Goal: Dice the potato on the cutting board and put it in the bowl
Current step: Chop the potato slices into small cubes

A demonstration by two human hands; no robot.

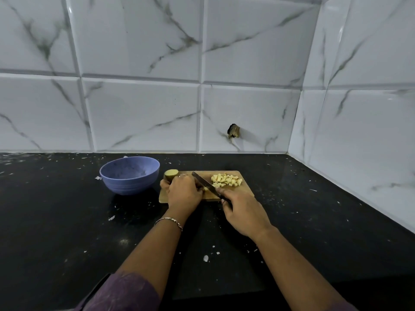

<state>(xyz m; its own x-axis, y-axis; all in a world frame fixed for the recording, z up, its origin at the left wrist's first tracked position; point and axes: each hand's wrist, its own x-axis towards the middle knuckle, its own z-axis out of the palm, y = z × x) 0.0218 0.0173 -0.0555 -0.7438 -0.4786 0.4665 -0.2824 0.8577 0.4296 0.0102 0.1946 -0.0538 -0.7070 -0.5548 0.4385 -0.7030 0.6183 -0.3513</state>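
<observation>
A wooden cutting board (246, 190) lies on the black counter. A pile of diced potato (226, 180) sits on its far right part. A potato half (171, 173) rests at the board's far left corner. My left hand (183, 193) presses down on a potato piece, mostly hidden beneath the fingers. My right hand (242, 212) grips the handle of a dark knife (205, 184), whose blade lies against the left fingertips. A blue bowl (129, 175) stands just left of the board, and it looks empty.
The black counter (67, 232) is flecked with small white scraps. White marble-look tiled walls rise behind and at the right, meeting in a corner. A dark hole (233, 131) marks the back wall above the board.
</observation>
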